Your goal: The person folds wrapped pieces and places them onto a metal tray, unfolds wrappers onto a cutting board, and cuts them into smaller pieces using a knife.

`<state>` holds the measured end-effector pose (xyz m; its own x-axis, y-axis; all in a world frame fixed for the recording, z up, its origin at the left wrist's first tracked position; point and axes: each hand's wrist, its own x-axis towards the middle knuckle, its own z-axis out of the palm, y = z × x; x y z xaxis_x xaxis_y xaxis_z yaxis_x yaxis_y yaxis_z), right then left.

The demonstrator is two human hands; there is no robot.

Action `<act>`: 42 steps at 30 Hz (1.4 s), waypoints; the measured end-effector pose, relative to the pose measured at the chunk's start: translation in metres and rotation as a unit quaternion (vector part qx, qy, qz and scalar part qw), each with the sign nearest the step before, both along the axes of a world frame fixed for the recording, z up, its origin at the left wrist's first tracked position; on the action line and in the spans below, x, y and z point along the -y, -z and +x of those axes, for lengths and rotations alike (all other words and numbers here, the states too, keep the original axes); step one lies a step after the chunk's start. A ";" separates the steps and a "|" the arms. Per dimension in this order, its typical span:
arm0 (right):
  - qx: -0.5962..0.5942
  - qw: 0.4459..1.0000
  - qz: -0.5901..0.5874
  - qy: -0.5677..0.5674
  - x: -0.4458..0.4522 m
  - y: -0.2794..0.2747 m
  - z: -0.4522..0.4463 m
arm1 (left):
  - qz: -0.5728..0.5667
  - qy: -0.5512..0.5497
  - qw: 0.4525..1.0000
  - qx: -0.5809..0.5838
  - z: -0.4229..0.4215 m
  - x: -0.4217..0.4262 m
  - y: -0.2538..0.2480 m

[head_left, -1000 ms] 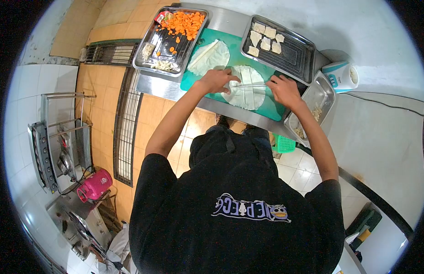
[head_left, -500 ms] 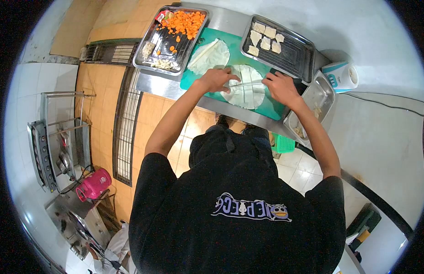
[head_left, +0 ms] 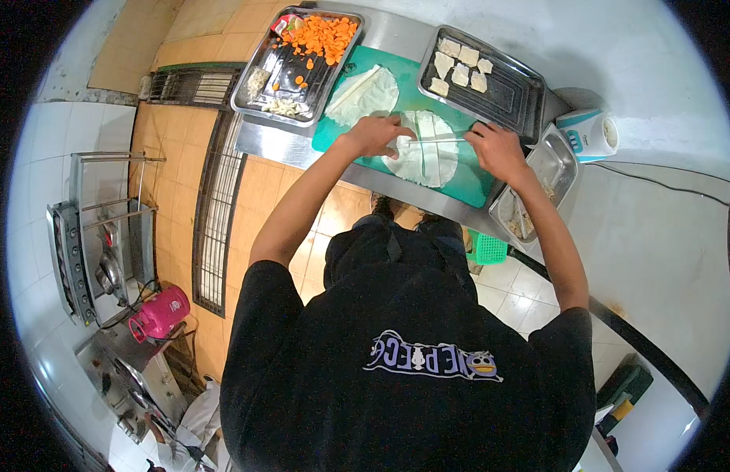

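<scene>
On a green cutting board [head_left: 365,63] lies a round, pale dough wrapper [head_left: 440,169] with straight cuts dividing it into strips. My right hand [head_left: 497,149] is closed around the handle of a knife [head_left: 447,141], whose thin blade lies across the wrapper towards the left. At the wrapper's left edge my left hand [head_left: 377,135] rests with thumb and fingers apart, fingertips near the blade's far end. Further left on the board is another pale wrapper stack [head_left: 369,98], partly folded over.
A metal tray [head_left: 322,118] at the left holds sliced carrots [head_left: 322,39] and pale chopped pieces. A second tray [head_left: 510,102] carries several dough squares [head_left: 459,75]. Right of the board are a steel pan [head_left: 565,149] and a paper roll [head_left: 589,134]. Another person's white-clothed arm [head_left: 196,425] shows lower left.
My right hand has shifted slightly right and drawn the knife with it, and the blade's line on the wrapper has moved up a little. My left hand stays at the wrapper's left edge.
</scene>
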<state>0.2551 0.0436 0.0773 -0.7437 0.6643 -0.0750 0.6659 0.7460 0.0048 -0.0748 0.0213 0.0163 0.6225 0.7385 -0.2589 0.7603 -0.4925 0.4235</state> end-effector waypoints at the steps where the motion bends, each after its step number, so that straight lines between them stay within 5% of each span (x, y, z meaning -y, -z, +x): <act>1: 0.000 1.000 0.000 0.001 0.000 0.001 0.002 | -0.003 0.000 1.000 -0.005 0.001 0.000 0.000; 37: -0.027 0.999 0.009 -0.042 0.002 0.005 -0.004 | -0.019 -0.003 1.000 0.019 0.000 -0.002 0.004; 42: -0.070 0.993 -0.048 0.081 0.011 -0.021 0.006 | -0.001 -0.003 1.000 0.019 -0.002 -0.002 0.012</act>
